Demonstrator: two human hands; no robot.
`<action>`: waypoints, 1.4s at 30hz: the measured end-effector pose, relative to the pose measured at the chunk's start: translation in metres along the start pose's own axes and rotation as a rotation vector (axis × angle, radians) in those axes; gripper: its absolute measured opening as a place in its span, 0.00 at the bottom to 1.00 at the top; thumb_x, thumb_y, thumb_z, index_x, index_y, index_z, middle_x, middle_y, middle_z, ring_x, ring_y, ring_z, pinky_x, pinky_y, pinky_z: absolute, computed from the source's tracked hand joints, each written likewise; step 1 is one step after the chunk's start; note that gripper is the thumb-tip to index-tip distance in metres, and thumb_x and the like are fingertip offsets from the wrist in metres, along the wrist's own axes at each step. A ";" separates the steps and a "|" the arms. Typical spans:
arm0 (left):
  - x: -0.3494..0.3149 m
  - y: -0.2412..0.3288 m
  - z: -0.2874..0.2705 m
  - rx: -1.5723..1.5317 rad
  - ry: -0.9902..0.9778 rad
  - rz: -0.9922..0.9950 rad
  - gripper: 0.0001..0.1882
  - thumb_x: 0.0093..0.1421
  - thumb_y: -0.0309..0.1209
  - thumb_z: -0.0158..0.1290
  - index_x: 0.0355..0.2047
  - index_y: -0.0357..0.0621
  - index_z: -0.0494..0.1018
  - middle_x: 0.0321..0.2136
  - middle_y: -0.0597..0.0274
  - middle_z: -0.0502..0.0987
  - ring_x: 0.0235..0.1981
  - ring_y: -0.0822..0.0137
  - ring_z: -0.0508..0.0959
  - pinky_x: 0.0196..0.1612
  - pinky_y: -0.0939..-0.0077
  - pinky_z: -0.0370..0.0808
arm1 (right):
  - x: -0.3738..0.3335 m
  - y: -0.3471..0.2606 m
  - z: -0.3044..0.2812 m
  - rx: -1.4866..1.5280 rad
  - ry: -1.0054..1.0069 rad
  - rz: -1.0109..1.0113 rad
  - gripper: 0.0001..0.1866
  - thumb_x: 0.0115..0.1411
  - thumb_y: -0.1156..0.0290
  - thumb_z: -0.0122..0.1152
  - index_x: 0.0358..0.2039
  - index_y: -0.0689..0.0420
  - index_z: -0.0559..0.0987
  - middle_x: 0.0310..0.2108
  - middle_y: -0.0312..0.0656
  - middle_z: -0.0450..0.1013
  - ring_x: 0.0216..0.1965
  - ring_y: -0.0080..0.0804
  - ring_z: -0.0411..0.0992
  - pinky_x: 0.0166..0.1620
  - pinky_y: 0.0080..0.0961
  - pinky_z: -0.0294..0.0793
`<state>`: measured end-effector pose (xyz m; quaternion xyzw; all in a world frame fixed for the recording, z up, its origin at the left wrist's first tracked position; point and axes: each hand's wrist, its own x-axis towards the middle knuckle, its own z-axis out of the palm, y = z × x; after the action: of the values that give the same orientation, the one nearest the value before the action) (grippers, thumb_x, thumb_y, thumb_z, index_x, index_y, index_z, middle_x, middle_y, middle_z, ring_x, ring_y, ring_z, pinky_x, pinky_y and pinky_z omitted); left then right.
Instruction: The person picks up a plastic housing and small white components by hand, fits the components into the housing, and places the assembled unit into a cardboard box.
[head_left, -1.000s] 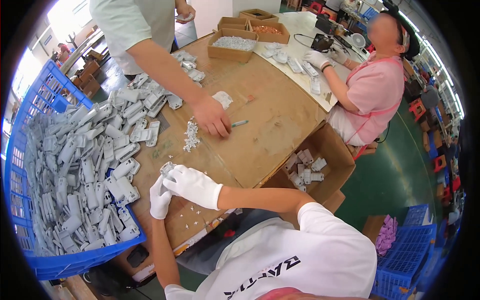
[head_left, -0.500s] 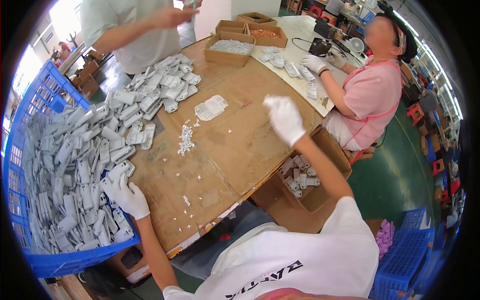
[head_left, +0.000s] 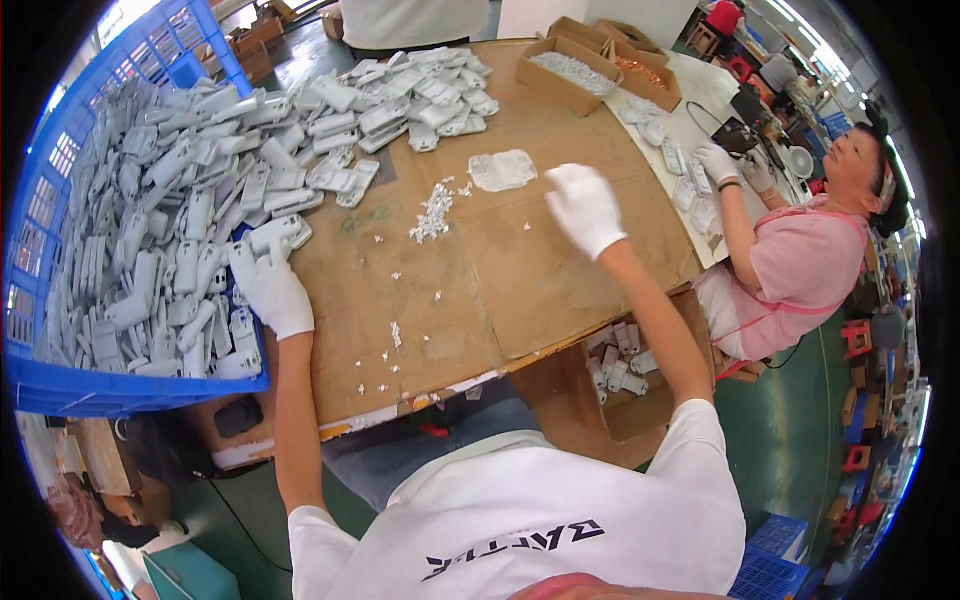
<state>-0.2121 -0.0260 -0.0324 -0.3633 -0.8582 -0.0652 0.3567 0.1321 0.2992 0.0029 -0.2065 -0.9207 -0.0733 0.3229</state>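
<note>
Crate (head_left: 140,397) walls of blue slatted plastic enclose a deep pile of pale grey plastic housings (head_left: 188,265), which spills past the crate's far right side onto the brown worktop (head_left: 570,290). At the crate's right edge, the white-gloved left hand (head_left: 272,290) reaches among them, its fingers at one housing (head_left: 278,234); I cannot tell whether that grip is clamped on the piece or only rests against it. Well to the right of the crate, the white-gloved right hand (head_left: 587,210) hangs over the worktop, slightly blurred, fingers bent; whether this grip is drawn together, or has anything in it, I cannot tell.

Between the crate and the right hand lie a small heap of tiny white pieces (head_left: 432,212) and, nearer that hand, a thin white sheet (head_left: 502,170). More tiny bits (head_left: 396,335) are scattered to the crate's near right.

Farther off to the crate's right, at the worktop's far end, stand one cardboard box of pale small parts (head_left: 568,72) and another of copper-coloured parts (head_left: 642,74). Farthest right of the crate sits a co-worker in pink (head_left: 795,260). Lower down on the crate's right, past the worktop's near edge, an open carton (head_left: 655,415) contains pale pieces (head_left: 625,370).
</note>
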 end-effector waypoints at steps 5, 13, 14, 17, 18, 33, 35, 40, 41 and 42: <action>-0.021 0.014 -0.005 -0.387 0.011 0.189 0.10 0.52 0.23 0.60 0.35 0.47 0.74 0.32 0.55 0.76 0.39 0.51 0.75 0.43 0.56 0.72 | 0.013 -0.108 0.057 0.443 -0.116 0.023 0.09 0.57 0.69 0.61 0.40 0.50 0.76 0.37 0.42 0.75 0.42 0.43 0.73 0.45 0.38 0.74; -0.012 0.031 -0.025 -0.707 0.034 0.342 0.09 0.45 0.27 0.63 0.22 0.39 0.72 0.39 0.54 0.79 0.42 0.51 0.78 0.43 0.59 0.76 | 0.026 -0.118 0.091 0.374 -0.120 0.211 0.02 0.57 0.69 0.61 0.31 0.51 0.78 0.33 0.42 0.73 0.40 0.43 0.74 0.41 0.40 0.76; -0.013 0.030 -0.015 -0.806 0.040 0.301 0.10 0.47 0.28 0.64 0.21 0.40 0.72 0.35 0.54 0.79 0.37 0.51 0.79 0.39 0.59 0.75 | 0.029 -0.118 0.092 0.371 -0.124 0.200 0.03 0.58 0.68 0.62 0.30 0.52 0.79 0.32 0.43 0.72 0.38 0.44 0.75 0.41 0.41 0.76; -0.025 0.027 0.000 -0.833 -0.125 0.134 0.13 0.49 0.28 0.67 0.22 0.44 0.70 0.23 0.56 0.74 0.28 0.52 0.76 0.33 0.58 0.71 | 0.034 -0.119 0.095 0.288 -0.198 0.199 0.06 0.59 0.65 0.60 0.30 0.53 0.78 0.32 0.46 0.73 0.36 0.47 0.76 0.39 0.43 0.77; -0.027 0.028 -0.001 -0.889 -0.156 0.088 0.14 0.48 0.29 0.67 0.23 0.44 0.69 0.22 0.57 0.72 0.27 0.52 0.74 0.32 0.58 0.71 | 0.034 -0.118 0.095 0.259 -0.225 0.211 0.07 0.60 0.65 0.59 0.29 0.53 0.78 0.32 0.46 0.73 0.36 0.48 0.76 0.38 0.43 0.77; -0.032 0.025 0.011 -1.620 -0.376 -0.355 0.34 0.60 0.19 0.52 0.67 0.51 0.60 0.42 0.61 0.76 0.40 0.68 0.77 0.47 0.73 0.75 | 0.044 -0.103 0.077 0.232 -0.444 0.219 0.05 0.59 0.74 0.55 0.33 0.57 0.78 0.33 0.54 0.78 0.39 0.54 0.76 0.43 0.46 0.75; -0.029 0.027 0.011 -1.671 -0.206 -0.267 0.30 0.62 0.18 0.48 0.64 0.50 0.63 0.41 0.63 0.75 0.39 0.71 0.77 0.46 0.77 0.75 | 0.037 -0.108 0.071 0.286 -0.342 0.192 0.03 0.59 0.73 0.56 0.32 0.57 0.76 0.31 0.52 0.76 0.36 0.54 0.76 0.41 0.48 0.74; -0.032 0.027 0.002 -1.822 -0.327 -0.579 0.15 0.63 0.21 0.49 0.50 0.42 0.66 0.40 0.62 0.73 0.42 0.72 0.74 0.48 0.77 0.72 | 0.032 -0.117 0.070 0.244 -0.288 0.178 0.02 0.58 0.74 0.57 0.33 0.55 0.76 0.30 0.50 0.76 0.34 0.53 0.76 0.39 0.48 0.75; -0.032 0.029 0.007 -1.650 -0.113 -0.478 0.14 0.63 0.22 0.50 0.49 0.41 0.65 0.39 0.63 0.72 0.42 0.72 0.73 0.47 0.77 0.72 | 0.036 -0.124 0.067 0.177 -0.216 0.193 0.02 0.58 0.74 0.57 0.33 0.55 0.76 0.30 0.50 0.76 0.34 0.53 0.77 0.38 0.47 0.76; -0.034 0.028 0.012 -1.589 -0.063 -0.517 0.14 0.61 0.25 0.55 0.45 0.41 0.65 0.36 0.64 0.71 0.37 0.73 0.72 0.43 0.77 0.71 | 0.039 -0.130 0.065 0.192 -0.169 0.188 0.02 0.59 0.74 0.56 0.32 0.54 0.76 0.28 0.49 0.76 0.33 0.52 0.77 0.36 0.47 0.75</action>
<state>-0.1840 -0.0210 -0.0677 -0.3002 -0.6228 -0.7204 -0.0560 0.0126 0.2125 -0.0233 -0.2653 -0.9240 0.0631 0.2679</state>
